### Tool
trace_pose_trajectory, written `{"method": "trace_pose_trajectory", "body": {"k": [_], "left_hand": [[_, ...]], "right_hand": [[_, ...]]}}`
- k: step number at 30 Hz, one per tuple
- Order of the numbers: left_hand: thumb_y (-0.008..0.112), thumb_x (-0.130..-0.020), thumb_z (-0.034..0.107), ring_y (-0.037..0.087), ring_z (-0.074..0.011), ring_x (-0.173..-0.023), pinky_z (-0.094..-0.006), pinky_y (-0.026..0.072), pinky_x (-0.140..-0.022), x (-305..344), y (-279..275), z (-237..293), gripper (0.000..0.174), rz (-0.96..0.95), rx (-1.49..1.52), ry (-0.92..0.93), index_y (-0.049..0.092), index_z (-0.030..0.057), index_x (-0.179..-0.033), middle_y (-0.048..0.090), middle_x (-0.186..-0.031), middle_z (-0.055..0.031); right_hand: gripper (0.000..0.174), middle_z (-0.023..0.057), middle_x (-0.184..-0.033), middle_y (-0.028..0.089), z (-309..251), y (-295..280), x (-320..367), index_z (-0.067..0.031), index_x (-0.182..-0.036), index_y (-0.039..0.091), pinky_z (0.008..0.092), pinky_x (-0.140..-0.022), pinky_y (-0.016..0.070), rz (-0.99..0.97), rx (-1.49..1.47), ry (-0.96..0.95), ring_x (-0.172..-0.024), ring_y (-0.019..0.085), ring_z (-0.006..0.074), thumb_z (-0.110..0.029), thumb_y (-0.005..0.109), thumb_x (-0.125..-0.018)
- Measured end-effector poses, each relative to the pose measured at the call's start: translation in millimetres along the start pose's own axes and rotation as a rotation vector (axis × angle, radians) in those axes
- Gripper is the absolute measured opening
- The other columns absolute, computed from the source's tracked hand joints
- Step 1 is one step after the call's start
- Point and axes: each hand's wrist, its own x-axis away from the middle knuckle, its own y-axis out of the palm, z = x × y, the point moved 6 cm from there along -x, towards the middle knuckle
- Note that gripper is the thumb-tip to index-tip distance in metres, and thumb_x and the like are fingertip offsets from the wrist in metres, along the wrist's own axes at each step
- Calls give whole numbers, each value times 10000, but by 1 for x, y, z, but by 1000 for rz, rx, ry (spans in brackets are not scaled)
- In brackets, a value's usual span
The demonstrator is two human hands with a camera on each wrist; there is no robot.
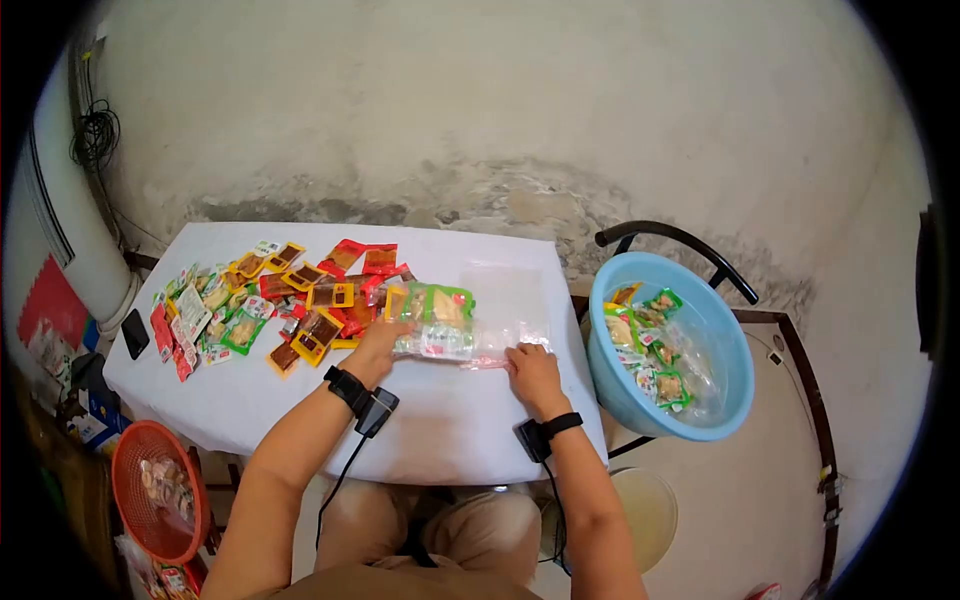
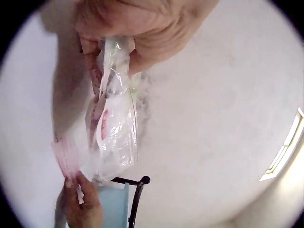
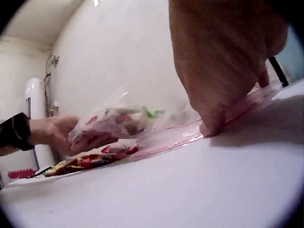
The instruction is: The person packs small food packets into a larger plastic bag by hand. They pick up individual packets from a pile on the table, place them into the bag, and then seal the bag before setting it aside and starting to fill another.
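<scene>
A filled clear bag (image 1: 445, 340) showing green and white packets lies at mid-table, and my left hand (image 1: 375, 350) grips its left end. In the left wrist view the fingers of my left hand (image 2: 142, 23) curl round the filled bag (image 2: 118, 128). To its right is a flat clear bag (image 1: 510, 300) with a pinkish edge. My right hand (image 1: 535, 378) pinches that edge at its near side; the left wrist view shows thumb and fingers of the right hand (image 2: 84, 206) on it. Whether the two bags are joined, I cannot tell.
Left on the white table (image 1: 420, 440) lie loose green-white packets (image 1: 215, 305) and red and yellow packets (image 1: 315, 325), beside a black phone (image 1: 135, 333). A blue tub (image 1: 735, 375) holding packets stands right, by a black chair rail (image 1: 690, 240). A red basket (image 1: 130, 490) sits lower left.
</scene>
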Motion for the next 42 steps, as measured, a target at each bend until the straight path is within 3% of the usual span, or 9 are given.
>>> {"method": "trace_pose_trajectory", "body": {"k": [4, 17, 19, 23, 25, 31, 33, 37, 42], "left_hand": [[542, -847, 30, 617, -251, -872, -389, 543, -757, -20, 18, 8, 286, -54, 109, 54, 503, 4, -1128, 593, -1004, -126], [450, -901, 43, 580, -288, -1019, -384, 517, -868, -81, 45, 6, 338, -56, 166, 67, 403, 25, -1235, 537, -1151, -156], [437, -907, 40, 573, -289, -1038, -401, 521, -857, -84, 44, 14, 334, -96, 135, 258, 398, 30, -1238, 535, -1164, -146], [447, -897, 18, 577, -270, -1006, -415, 537, -813, -84, 33, 17, 402, 211, 149, 223, 359, 112, -1278, 524, -1151, -120], [476, -886, 19, 586, -264, -966, -415, 538, -789, -97, 23, 11, 448, 198, 159, 251, 337, 140, -1294, 520, -1140, -110], [661, -747, 63, 358, -358, -1218, -434, 327, -1010, -70, 10, 17, 633, 383, -457, 568, 340, 66, -1292, 420, -1256, -200], [703, -731, 154, 293, -366, -1260, -442, 267, -1046, -19, 30, 23, 720, 501, -1082, 754, 321, 54, -1332, 367, -1299, -242], [683, -776, 223, 366, -330, -1231, -414, 347, -998, 69, 55, -10, 671, -12, -975, 746, 354, 48, -1334, 338, -1328, -235], [609, -859, 239, 499, -183, -1080, -306, 468, -816, 138, 43, -59, 507, -148, -541, 389, 390, 64, -1283, 450, -1258, -109]], "right_hand": [[73, 81, -798, 608, -2, -8, 3, -83, -771, 646, 425, -708, 439, 62, 11, -33, -806, 568, 275, -127, 588, -763], [81, 91, -748, 578, -3, -31, 23, -55, -687, 606, 409, -659, 442, 158, -51, -104, -763, 563, 271, -108, 568, -736], [75, 96, -745, 580, -2, -38, 27, -54, -691, 604, 409, -655, 443, 194, -120, -66, -759, 561, 278, -109, 577, -734], [36, 102, -734, 562, -8, -60, 28, -55, -713, 576, 409, -642, 426, 378, -186, -57, -731, 542, 300, -42, 606, -698], [36, 104, -748, 570, -6, -62, 28, -54, -735, 579, 407, -647, 424, 399, -191, -52, -738, 543, 304, -44, 603, -711], [84, 124, -835, 604, 6, -82, 35, -40, -854, 599, 399, -689, 432, 557, -187, 11, -770, 566, 316, -28, 580, -773], [61, 134, -825, 594, 5, -101, 44, -17, -845, 592, 378, -699, 444, 717, -359, 124, -765, 572, 311, -10, 562, -793], [97, 149, -821, 583, -33, -118, 61, 26, -888, 594, 334, -701, 456, 649, -581, 221, -766, 570, 295, -1, 559, -802], [55, 136, -778, 582, -107, -78, 82, -10, -804, 612, 333, -685, 457, 385, -730, -16, -741, 568, 289, 15, 590, -760]]}}
